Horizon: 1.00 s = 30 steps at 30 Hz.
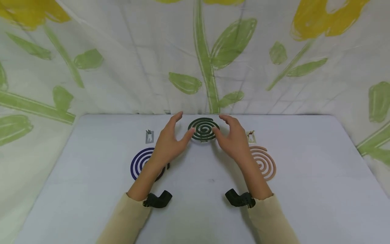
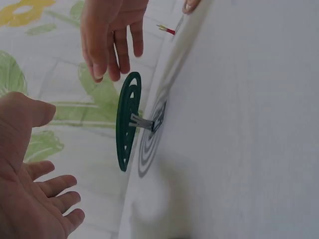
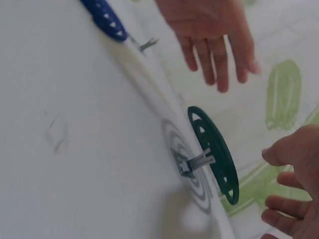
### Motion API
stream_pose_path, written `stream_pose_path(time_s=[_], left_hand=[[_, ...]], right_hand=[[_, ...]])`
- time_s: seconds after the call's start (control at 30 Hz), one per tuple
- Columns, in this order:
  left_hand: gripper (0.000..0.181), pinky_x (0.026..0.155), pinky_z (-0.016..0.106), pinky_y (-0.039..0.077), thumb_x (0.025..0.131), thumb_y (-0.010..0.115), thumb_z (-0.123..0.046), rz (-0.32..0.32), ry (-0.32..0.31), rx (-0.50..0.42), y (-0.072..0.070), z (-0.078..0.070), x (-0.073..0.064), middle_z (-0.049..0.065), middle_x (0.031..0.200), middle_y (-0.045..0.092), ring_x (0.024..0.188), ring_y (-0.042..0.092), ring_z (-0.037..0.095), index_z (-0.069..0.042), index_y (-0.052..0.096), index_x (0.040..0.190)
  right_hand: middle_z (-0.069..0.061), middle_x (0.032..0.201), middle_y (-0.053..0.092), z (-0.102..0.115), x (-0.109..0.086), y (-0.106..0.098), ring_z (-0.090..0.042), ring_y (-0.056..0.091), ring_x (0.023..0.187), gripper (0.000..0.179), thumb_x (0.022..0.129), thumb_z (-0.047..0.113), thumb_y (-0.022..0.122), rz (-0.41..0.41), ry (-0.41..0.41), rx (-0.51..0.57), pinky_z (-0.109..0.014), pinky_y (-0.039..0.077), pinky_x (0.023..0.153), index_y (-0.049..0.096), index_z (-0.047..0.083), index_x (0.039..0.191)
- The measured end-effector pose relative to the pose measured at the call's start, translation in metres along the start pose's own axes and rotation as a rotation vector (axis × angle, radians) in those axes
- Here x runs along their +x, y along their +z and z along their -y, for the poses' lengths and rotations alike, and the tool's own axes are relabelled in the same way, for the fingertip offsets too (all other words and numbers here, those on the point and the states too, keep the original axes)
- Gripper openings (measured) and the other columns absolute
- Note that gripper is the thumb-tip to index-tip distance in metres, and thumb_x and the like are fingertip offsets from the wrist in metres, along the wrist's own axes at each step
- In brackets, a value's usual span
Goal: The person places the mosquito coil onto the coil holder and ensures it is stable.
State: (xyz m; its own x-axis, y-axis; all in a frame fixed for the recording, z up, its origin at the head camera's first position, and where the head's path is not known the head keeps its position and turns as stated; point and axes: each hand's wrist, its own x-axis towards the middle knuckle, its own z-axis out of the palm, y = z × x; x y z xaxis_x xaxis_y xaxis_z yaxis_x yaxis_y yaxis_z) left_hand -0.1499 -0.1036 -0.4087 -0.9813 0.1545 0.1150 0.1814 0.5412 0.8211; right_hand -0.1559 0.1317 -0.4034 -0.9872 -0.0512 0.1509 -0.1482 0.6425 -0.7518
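Note:
A dark green mosquito coil (image 1: 203, 129) sits raised above the table on a small metal stand (image 2: 142, 122), and its spiral shadow falls underneath. My left hand (image 1: 169, 144) is at the coil's left side and my right hand (image 1: 233, 140) at its right. Both have spread, slightly bent fingers with thumbs towards the coil. Both wrist views show gaps between the hands and the green coil (image 3: 214, 154). A blue coil (image 1: 137, 162) lies partly hidden under my left forearm. Beneath my right forearm, a tan coil (image 1: 271, 164) is partly covered.
Behind the blue coil lies a silver metal stand (image 1: 149, 137); a gold-toned stand (image 1: 251, 137) lies behind the tan one. The white table (image 1: 195, 217) ends at a flower-printed curtain (image 1: 137, 67). A black wrist camera (image 1: 158, 200) is strapped on each arm.

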Motion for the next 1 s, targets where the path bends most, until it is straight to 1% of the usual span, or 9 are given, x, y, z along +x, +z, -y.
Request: stream_pose_path(time_s=[0.13,0.23,0.33,0.4,0.5,0.67,0.77,0.9,1.0], left_hand=[[0.076,0.131,0.055,0.035,0.102,0.067,-0.049,0.033,0.024,0.031,-0.009,-0.002,-0.009,0.002,0.171,0.038,0.161,0.034,0.026,-0.022,0.035,0.166],[0.073,0.131,0.058,0.033,0.102,0.068,-0.046,0.065,0.031,0.086,-0.017,-0.001,-0.017,0.004,0.171,0.039,0.161,0.033,0.028,-0.023,0.037,0.164],[0.071,0.131,0.06,0.031,0.102,0.069,-0.044,0.084,0.032,0.149,-0.027,0.005,-0.026,0.007,0.17,0.04,0.161,0.032,0.031,-0.023,0.041,0.163],[0.069,0.13,0.063,0.031,0.102,0.069,-0.042,0.086,0.043,0.18,-0.033,0.011,-0.032,0.01,0.169,0.041,0.161,0.032,0.033,-0.021,0.042,0.162],[0.069,0.129,0.065,0.031,0.101,0.071,-0.038,0.078,0.079,0.233,-0.041,0.02,-0.043,0.012,0.167,0.044,0.159,0.035,0.037,-0.017,0.044,0.16],[0.07,0.126,0.068,0.033,0.097,0.077,-0.029,0.064,0.125,0.294,-0.049,0.032,-0.064,0.017,0.162,0.05,0.154,0.041,0.042,-0.012,0.047,0.157],[0.071,0.124,0.07,0.034,0.097,0.077,-0.03,0.084,0.11,0.315,-0.057,0.034,-0.072,0.019,0.162,0.049,0.153,0.042,0.044,-0.012,0.047,0.158],[0.073,0.121,0.071,0.035,0.098,0.076,-0.035,0.111,0.074,0.332,-0.069,0.039,-0.082,0.019,0.163,0.047,0.152,0.041,0.045,-0.015,0.044,0.16],[0.075,0.118,0.071,0.038,0.097,0.078,-0.036,0.102,0.062,0.34,-0.077,0.044,-0.09,0.018,0.161,0.049,0.149,0.044,0.044,-0.016,0.043,0.161]], right_hand=[[-0.016,0.152,0.058,0.001,-0.008,-0.008,-0.036,0.051,0.146,0.052,0.102,0.025,0.07,0.009,-0.034,-0.037,-0.056,0.042,0.123,0.058,0.006,0.148],[-0.014,0.156,0.054,0.004,-0.013,-0.013,-0.034,0.047,0.149,0.056,0.102,0.027,0.07,0.039,-0.043,-0.048,-0.057,0.041,0.124,0.053,0.009,0.152],[-0.013,0.162,0.049,0.008,-0.018,-0.015,-0.034,0.044,0.153,0.063,0.102,0.03,0.069,0.073,-0.039,-0.053,-0.057,0.04,0.125,0.046,0.011,0.158],[-0.012,0.164,0.047,0.01,-0.022,-0.014,-0.033,0.042,0.154,0.067,0.102,0.032,0.069,0.09,-0.035,-0.051,-0.056,0.039,0.126,0.043,0.01,0.16],[-0.013,0.162,0.048,0.012,-0.029,-0.009,-0.033,0.043,0.154,0.067,0.101,0.031,0.071,0.095,-0.052,-0.058,-0.054,0.039,0.127,0.044,0.009,0.159],[-0.015,0.162,0.045,0.018,-0.041,0.0,-0.034,0.044,0.153,0.064,0.099,0.028,0.074,0.065,-0.097,-0.058,-0.057,0.043,0.124,0.048,0.007,0.155],[-0.015,0.165,0.041,0.024,-0.046,0.003,-0.035,0.046,0.151,0.062,0.1,0.027,0.074,0.046,-0.123,-0.042,-0.058,0.046,0.12,0.05,0.007,0.153],[-0.01,0.164,0.044,0.032,-0.05,0.009,-0.032,0.05,0.15,0.057,0.1,0.025,0.073,0.036,-0.175,-0.012,-0.055,0.048,0.12,0.052,0.009,0.151],[-0.009,0.161,0.048,0.036,-0.052,0.015,-0.028,0.049,0.151,0.055,0.101,0.025,0.072,0.056,-0.221,0.009,-0.053,0.047,0.121,0.053,0.01,0.151]])
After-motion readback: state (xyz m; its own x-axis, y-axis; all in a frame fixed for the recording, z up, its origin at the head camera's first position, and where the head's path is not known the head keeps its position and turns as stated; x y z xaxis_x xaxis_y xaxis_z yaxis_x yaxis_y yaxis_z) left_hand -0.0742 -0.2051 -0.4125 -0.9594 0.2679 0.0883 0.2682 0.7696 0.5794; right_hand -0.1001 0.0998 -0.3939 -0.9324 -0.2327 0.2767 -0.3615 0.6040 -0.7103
